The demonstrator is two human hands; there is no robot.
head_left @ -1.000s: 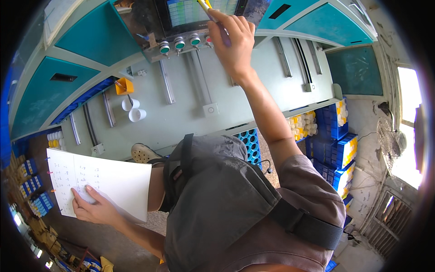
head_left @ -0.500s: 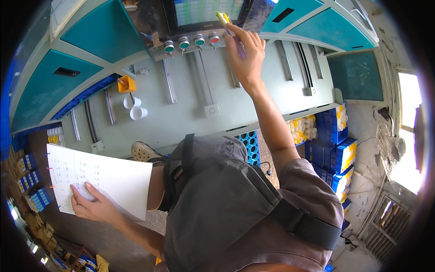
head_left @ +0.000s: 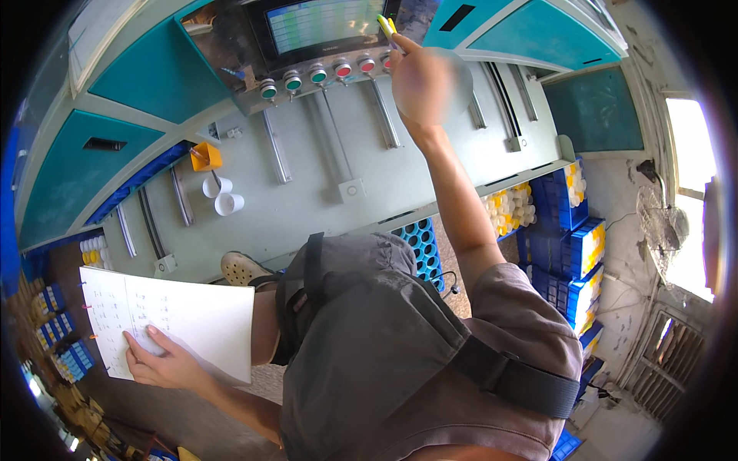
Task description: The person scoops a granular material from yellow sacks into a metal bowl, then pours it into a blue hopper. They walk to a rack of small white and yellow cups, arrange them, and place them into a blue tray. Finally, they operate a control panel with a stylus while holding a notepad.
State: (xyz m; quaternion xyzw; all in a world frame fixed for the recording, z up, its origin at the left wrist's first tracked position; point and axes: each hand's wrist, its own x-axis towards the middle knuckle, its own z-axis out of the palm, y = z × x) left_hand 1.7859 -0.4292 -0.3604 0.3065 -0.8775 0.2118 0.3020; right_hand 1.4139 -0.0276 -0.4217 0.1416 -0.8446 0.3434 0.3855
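Note:
My right hand (head_left: 427, 86) is raised at the far edge of the machine, over its control panel. Its fingers close round a pen with a yellow-green end (head_left: 387, 28), which is held against the right part of the touch screen (head_left: 329, 23). A blurred patch covers most of this hand. At the lower left, my left hand (head_left: 165, 361) lies on an open ring-bound notebook (head_left: 211, 319) with handwritten columns. Thumb and index finger are stretched out on the page; the other fingers are partly hidden. The notebook's right edge overlaps my bare leg.
A row of green and red push buttons (head_left: 318, 74) runs below the screen. Two white cups (head_left: 229, 203) and an orange container (head_left: 206, 157) sit on the grey machine bed (head_left: 307, 203). Blue crates (head_left: 550, 207) with yellow and white pieces are stacked at right, near a fan (head_left: 663, 219).
My right hand has moved slightly up, with the pen now against the screen's right part. The view has shifted, and the notebook sits a little lower, with my left hand still on it.

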